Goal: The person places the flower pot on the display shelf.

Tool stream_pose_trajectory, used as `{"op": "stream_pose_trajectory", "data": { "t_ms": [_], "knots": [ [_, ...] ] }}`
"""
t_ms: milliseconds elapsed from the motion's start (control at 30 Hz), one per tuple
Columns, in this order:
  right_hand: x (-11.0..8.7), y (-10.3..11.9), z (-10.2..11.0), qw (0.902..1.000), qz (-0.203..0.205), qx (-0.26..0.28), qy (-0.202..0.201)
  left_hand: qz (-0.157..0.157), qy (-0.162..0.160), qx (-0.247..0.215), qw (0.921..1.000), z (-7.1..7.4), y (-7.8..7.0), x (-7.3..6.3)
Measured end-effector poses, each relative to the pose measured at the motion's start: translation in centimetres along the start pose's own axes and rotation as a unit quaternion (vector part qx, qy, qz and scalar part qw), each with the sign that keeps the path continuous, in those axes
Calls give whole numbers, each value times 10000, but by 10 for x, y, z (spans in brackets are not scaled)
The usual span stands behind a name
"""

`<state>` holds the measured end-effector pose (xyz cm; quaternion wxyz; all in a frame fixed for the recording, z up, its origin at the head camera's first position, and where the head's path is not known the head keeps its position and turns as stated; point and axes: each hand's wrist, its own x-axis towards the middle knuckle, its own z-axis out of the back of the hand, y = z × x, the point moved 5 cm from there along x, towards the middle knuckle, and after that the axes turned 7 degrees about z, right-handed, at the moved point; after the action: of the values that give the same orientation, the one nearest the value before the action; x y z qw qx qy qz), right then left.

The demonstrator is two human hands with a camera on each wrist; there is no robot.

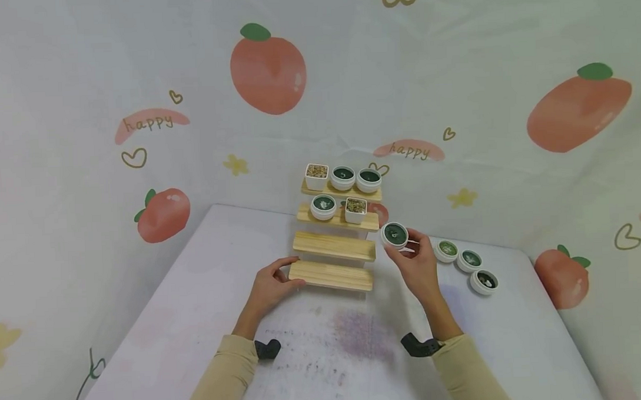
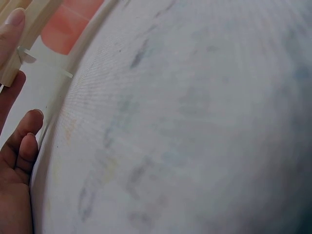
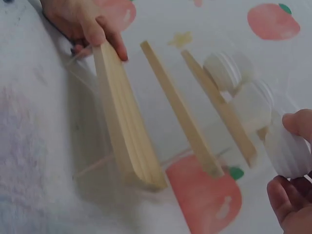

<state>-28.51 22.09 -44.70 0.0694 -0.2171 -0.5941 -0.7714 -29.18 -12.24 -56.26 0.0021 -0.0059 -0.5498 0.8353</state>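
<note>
My left hand [image 1: 270, 289] pinches the left end of the lowest plank of a stepped wooden display stand [image 1: 331, 275]; in the left wrist view its thumb and a finger lie on either side of the plank end [image 2: 10, 73]. With my right hand [image 1: 419, 266] I hold a small round white pot [image 1: 395, 235] with a dark green top, raised just right of the stand. In the right wrist view the pot's white side [image 3: 287, 148] sits between thumb and fingers. A round pot [image 1: 323, 206] and a square pot [image 1: 355, 210] stand on the second plank from the top.
On the top plank are a square pot [image 1: 317, 176] and two round pots, one at its right end [image 1: 369, 180]. Three round pots, the nearest being [image 1: 484, 282], stand on the table [image 1: 198, 334] to the right. Behind the table hangs a fruit-printed cloth [image 1: 337, 76].
</note>
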Motion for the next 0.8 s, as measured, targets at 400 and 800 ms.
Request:
{"op": "stream_pose_trajectory", "data": {
  "t_ms": [400, 800],
  "knots": [
    [-8, 17, -49, 9934, 435, 619, 858, -20, -12, -25, 10000, 1, 0, -1],
    [-6, 13, -102, 9877, 682, 565, 1292, -94, -59, 16, 9999, 1, 4, 3]
  ]
}}
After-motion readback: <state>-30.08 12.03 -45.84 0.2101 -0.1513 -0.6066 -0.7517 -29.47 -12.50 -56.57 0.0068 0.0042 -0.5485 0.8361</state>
